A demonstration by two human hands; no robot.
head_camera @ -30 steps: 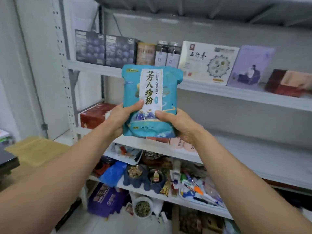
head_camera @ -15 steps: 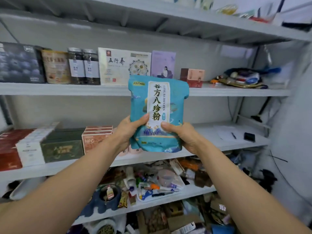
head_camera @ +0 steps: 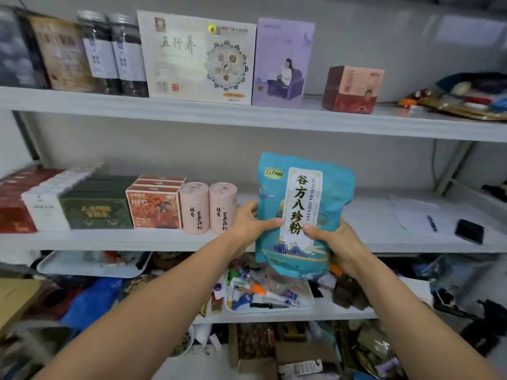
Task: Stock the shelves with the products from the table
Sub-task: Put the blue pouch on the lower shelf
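The teal plastic pouch with the white label strip (head_camera: pixel 304 198) has come down since half a second ago. It was up across the edge of the upper white shelf (head_camera: pixel 247 119). Now it is level with the middle white metal shelf (head_camera: pixel 367 215), to the right of the two pink cylindrical tins (head_camera: pixel 194 208) it used to hide.

Both hands hold it. The left hand (head_camera: pixel 247 226) grips the left edge, thumb laid across the front. The right hand (head_camera: pixel 338 242) grips the lower right, thumb pressed on the foot of the label. The fingers behind the pouch are hidden. So the pouch stands upright between the two hands, facing us, held by its lower half with its top free above them.

It is not on the shelf yet. Its bottom hangs below the shelf's front lip, so I'd guess a straight push forward would catch there; it wants lifting first. The left knuckles are just beside the nearer pink tin, and a sideways nudge could topple it. A soft bag like this may also slump forward once let go, and below it sits a clear plastic tray of tubes and pens (head_camera: pixel 311 297). Further right on the middle shelf lie a white paper sheet (head_camera: pixel 414 215) and a small flat black device (head_camera: pixel 469 231), well apart from the pouch.
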